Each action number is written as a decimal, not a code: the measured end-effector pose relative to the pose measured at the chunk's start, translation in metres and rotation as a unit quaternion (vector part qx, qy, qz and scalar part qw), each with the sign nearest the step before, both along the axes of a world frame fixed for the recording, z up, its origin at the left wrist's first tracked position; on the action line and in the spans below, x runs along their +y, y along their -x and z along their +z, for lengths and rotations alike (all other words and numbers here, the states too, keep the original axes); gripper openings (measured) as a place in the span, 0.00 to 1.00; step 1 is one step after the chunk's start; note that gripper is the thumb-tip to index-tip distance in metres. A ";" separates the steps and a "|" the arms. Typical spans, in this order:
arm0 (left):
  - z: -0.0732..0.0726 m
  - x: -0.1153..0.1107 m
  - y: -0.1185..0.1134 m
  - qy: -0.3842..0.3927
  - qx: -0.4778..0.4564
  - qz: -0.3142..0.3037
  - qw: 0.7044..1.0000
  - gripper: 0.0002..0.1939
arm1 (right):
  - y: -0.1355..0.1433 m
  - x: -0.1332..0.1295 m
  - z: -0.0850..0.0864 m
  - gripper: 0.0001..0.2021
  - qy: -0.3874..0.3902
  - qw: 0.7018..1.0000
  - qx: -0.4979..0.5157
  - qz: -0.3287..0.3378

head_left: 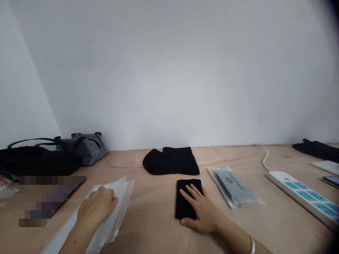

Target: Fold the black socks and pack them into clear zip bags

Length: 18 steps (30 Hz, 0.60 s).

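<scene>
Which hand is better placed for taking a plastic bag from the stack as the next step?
Probably the left hand: it is curled over the stack of plastic bags, whereas the right hand is spread on the folded black cloth, farther from them.

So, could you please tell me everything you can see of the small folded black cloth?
The small folded black cloth looks like soft, plain, matte fabric, folded into a neat, flat rectangle. It lies on the wooden table, in front of a larger black cloth and left of a printed frosted pouch. The right hand rests palm down on it, fingers spread, hiding part of its right side.
</scene>
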<state>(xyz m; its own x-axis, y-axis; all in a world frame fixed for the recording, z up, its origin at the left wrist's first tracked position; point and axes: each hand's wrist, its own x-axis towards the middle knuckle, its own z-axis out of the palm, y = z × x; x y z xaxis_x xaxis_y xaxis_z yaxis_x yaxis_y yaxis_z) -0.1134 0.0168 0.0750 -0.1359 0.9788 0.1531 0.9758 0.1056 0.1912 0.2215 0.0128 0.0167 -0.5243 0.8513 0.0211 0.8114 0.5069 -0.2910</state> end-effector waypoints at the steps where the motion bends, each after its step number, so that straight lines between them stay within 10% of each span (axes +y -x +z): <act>1: 0.008 -0.003 -0.008 -0.001 0.038 -0.003 0.999 0.12 | 0.000 0.000 0.000 0.43 0.003 1.000 -0.002 0.001; 6: 0.021 -0.011 -0.070 -0.045 0.051 -0.125 0.990 0.10 | 0.005 0.002 -0.008 0.32 -0.005 0.999 -0.015 -0.041; 12: -0.044 0.016 -0.141 -0.043 -0.110 -0.209 0.971 0.08 | 0.006 0.008 -0.021 0.25 -0.009 0.993 0.046 -0.107; 18: -0.083 0.031 -0.152 -0.049 -0.140 -0.210 0.966 0.10 | 0.001 0.011 -0.021 0.23 0.004 0.971 0.193 -0.139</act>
<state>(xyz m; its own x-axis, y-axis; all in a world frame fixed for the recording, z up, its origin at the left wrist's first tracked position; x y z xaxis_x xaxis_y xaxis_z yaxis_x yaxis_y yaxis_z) 0.0381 0.0476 -0.0078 0.2205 0.9395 0.2623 0.8372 -0.3203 0.4432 0.2209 0.0240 -0.0043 -0.2292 0.9597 0.1629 0.7462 0.2807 -0.6037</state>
